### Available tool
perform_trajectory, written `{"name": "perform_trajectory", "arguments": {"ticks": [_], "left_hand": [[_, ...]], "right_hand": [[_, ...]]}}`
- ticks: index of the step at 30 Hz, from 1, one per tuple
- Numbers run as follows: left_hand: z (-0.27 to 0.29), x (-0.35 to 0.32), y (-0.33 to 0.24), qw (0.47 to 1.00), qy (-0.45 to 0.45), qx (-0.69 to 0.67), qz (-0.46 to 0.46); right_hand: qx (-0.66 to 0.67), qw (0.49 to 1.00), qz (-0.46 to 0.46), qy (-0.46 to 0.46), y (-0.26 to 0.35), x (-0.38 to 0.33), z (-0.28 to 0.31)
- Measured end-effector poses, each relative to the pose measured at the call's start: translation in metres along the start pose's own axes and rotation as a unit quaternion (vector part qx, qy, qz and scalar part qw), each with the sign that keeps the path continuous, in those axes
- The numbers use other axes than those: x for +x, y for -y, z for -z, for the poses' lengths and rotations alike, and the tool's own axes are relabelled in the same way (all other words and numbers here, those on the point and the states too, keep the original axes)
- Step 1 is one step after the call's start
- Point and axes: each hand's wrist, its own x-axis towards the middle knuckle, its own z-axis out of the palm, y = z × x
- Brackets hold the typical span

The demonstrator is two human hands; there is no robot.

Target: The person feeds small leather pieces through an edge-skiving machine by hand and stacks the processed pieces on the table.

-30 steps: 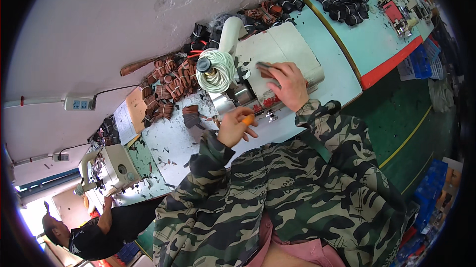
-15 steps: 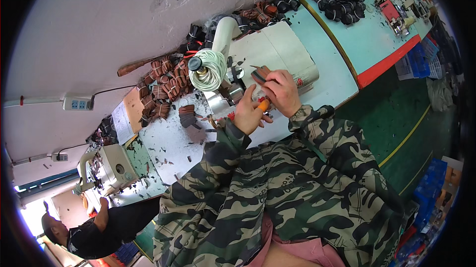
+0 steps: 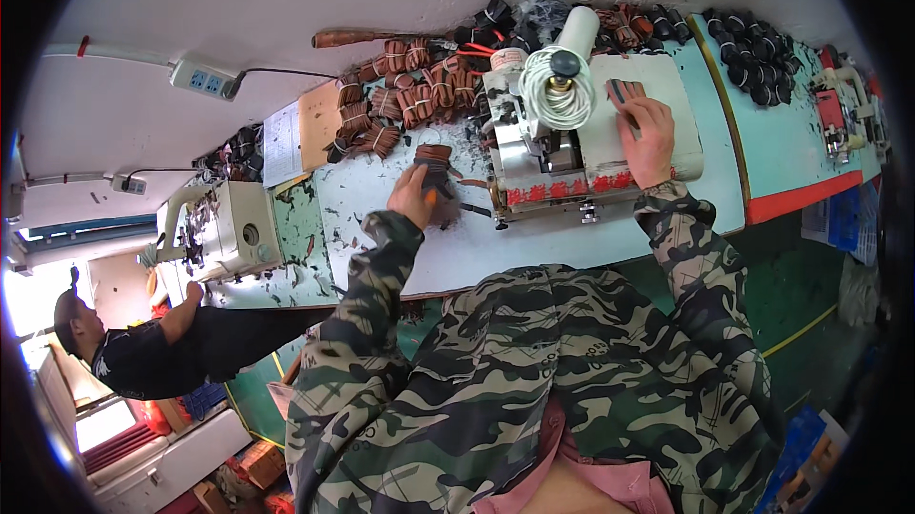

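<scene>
My right hand (image 3: pixel 650 139) holds a small stack of brown and dark leather-like strips (image 3: pixel 624 91) against the pale flat top of the sewing-type machine (image 3: pixel 658 75). My left hand (image 3: pixel 410 197), with an orange cover on one finger, grips the near-left edge of another stack of brown and dark strips (image 3: pixel 435 159) on the white table. Its fingertips are partly hidden against the dark strips. Between my hands stands the machine's metal working part (image 3: pixel 538 156), with a coil of white cord (image 3: pixel 558 90) hanging above it. Red bits line the machine's front edge.
Tied bundles of brown strips (image 3: pixel 443 85) lie along the wall, and black bundles (image 3: pixel 762 61) at the far right. A wooden-handled tool (image 3: pixel 348 38) lies behind. Another machine (image 3: pixel 224 228) stands at left, near a person in dark clothes (image 3: pixel 148 352).
My hands have moved apart from in front of the machine. The left has gone to the stack on the table; the right has the strips farther right. The view has shifted.
</scene>
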Motion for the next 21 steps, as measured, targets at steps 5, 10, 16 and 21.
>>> {"name": "perform_trajectory", "arguments": {"ticks": [5, 10, 16, 21], "left_hand": [[0.008, 0.051, 0.019, 0.985, 0.157, 0.077, -0.003], [0.017, 0.071, 0.032, 0.979, 0.176, 0.100, -0.016], [0.006, 0.060, 0.034, 0.991, 0.122, 0.042, -0.015], [0.021, 0.052, -0.030, 0.983, 0.139, -0.119, 0.006]], "right_hand": [[0.002, 0.998, -0.068, -0.015, 0.013, -0.010, 0.007], [0.044, 0.991, -0.122, 0.010, 0.039, -0.026, 0.012], [0.103, 0.983, -0.144, 0.042, 0.066, -0.037, 0.013], [0.192, 0.958, -0.094, 0.192, 0.094, -0.051, 0.030]]}}
